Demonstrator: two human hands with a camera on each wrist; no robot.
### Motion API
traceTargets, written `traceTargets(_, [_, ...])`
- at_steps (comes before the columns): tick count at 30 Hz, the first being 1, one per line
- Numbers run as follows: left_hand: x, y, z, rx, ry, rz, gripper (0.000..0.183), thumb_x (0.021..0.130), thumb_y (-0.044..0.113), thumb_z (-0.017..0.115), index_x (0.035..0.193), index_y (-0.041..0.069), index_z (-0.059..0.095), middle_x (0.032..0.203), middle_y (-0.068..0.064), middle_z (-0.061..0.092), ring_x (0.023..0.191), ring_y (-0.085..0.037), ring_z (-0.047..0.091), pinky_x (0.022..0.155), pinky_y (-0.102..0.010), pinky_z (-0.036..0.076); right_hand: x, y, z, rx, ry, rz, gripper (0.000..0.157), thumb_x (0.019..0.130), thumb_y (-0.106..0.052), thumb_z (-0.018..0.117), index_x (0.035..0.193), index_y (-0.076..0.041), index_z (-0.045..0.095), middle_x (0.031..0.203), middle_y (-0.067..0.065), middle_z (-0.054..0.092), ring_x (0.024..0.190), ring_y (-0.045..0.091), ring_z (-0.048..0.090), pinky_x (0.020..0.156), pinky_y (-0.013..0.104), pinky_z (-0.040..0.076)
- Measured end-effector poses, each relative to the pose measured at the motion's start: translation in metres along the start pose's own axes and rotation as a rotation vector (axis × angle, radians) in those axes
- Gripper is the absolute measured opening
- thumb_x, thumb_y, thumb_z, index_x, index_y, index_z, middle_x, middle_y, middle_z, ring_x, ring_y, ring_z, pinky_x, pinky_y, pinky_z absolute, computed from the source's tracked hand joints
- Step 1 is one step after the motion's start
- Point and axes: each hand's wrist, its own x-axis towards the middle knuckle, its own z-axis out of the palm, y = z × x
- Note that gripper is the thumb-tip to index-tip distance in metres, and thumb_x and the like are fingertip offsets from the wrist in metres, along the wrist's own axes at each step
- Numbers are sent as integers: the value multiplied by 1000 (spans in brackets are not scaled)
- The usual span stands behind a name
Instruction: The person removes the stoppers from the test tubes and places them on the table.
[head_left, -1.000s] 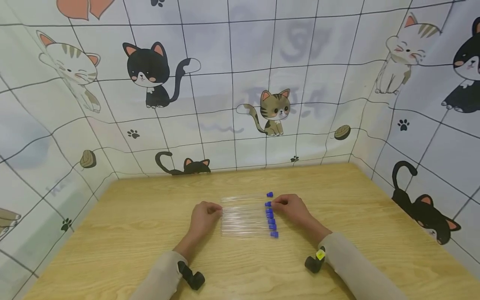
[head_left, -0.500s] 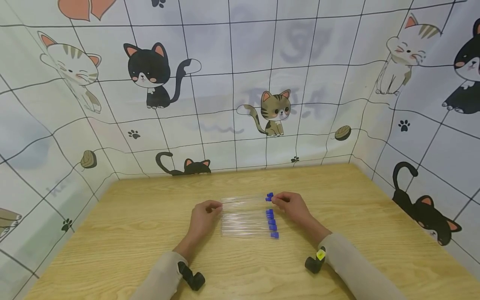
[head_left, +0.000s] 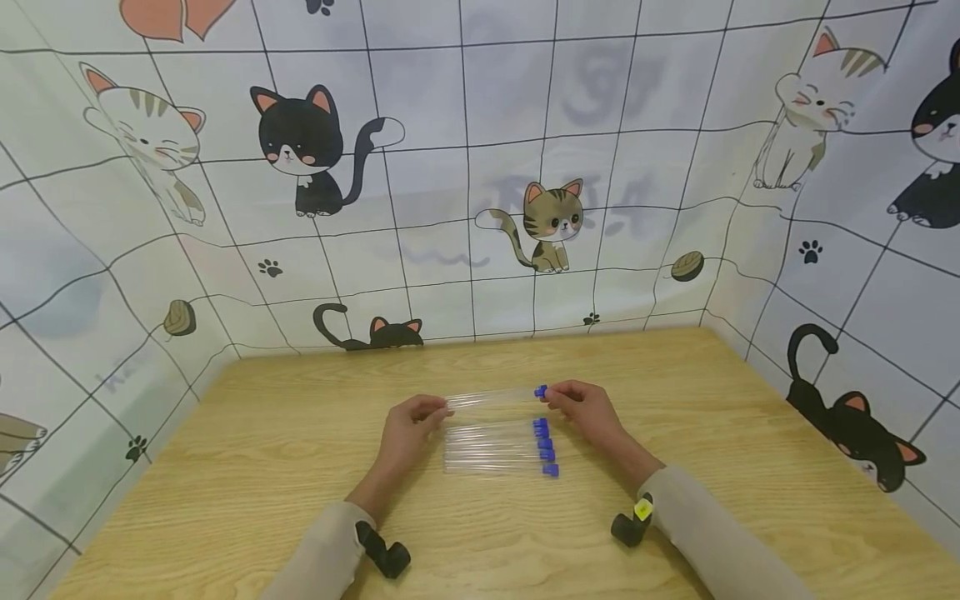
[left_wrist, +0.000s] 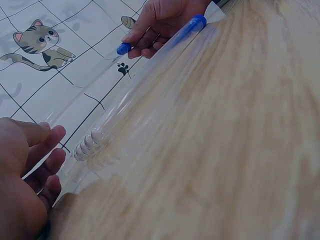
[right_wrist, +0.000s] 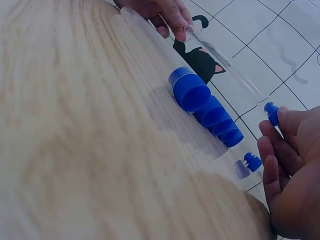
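Between my hands is a clear test tube [right_wrist: 229, 64] with a blue cap [right_wrist: 271, 114], lifted off the table in the wrist views. My left hand [head_left: 408, 429] pinches its clear end between thumb and finger. At the other end, my right hand [head_left: 592, 412] pinches the blue cap. Below it, in the head view, several more clear test tubes [head_left: 491, 450] lie side by side, their blue caps [head_left: 545, 444] all pointing right. Another blue cap [right_wrist: 252, 161] shows just beyond that row in the right wrist view, near my right fingers.
The tubes lie on a light wooden table [head_left: 300, 467]. A white curtain [head_left: 427, 183] printed with grid lines and cats stands behind the table and along both sides. Black wrist cameras [head_left: 384, 557] are strapped at both sleeves.
Both hands have moved slightly away from the body, carrying the held test tube from just above the row toward the farthest tube. A gap has opened between it and the row.
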Motion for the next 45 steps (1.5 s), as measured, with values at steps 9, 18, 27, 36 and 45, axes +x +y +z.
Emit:
traceTargets(9, [2, -2, 0, -137, -40, -43, 25, 93, 16, 64, 111, -1, 64, 99, -9, 71, 80, -24, 60, 59, -23, 43, 0, 2, -2, 84, -35, -38, 28, 91, -25, 68, 100, -1, 59, 101, 11, 70, 93, 25, 65, 78, 31, 50])
traceTargets(18, [0, 2, 0, -144, -42, -53, 28, 91, 18, 66, 112, -1, 64, 98, -12, 70, 80, -23, 61, 63, -25, 45, -14, -23, -5, 120, -112, -89, 32, 95, -11, 61, 119, 4, 47, 107, 20, 67, 99, 33, 64, 83, 35, 50])
traceTargets(27, [-1, 2, 1, -149, -22, -59, 31, 88, 19, 70, 112, 1, 65, 95, -15, 68, 83, -29, 62, 63, -26, 45, -16, -25, -4, 87, -148, -126, 31, 95, -11, 61, 122, 5, 60, 105, 18, 68, 96, 35, 65, 82, 42, 51])
traceTargets(36, [-1, 1, 1, -149, -47, -44, 31, 88, 23, 71, 112, 4, 67, 90, -12, 66, 79, -22, 61, 69, -27, 50, -16, -23, -4, 115, -172, -141, 33, 94, -9, 62, 122, 8, 59, 107, 18, 67, 98, 28, 65, 85, 40, 50])
traceTargets(45, [-2, 5, 0, -160, -69, -56, 33, 89, 22, 69, 114, 0, 67, 92, -15, 67, 78, -26, 61, 71, -31, 52, -14, -22, -2, 126, -167, -123, 30, 92, -7, 64, 117, 8, 62, 109, 18, 66, 95, 23, 65, 84, 41, 51])
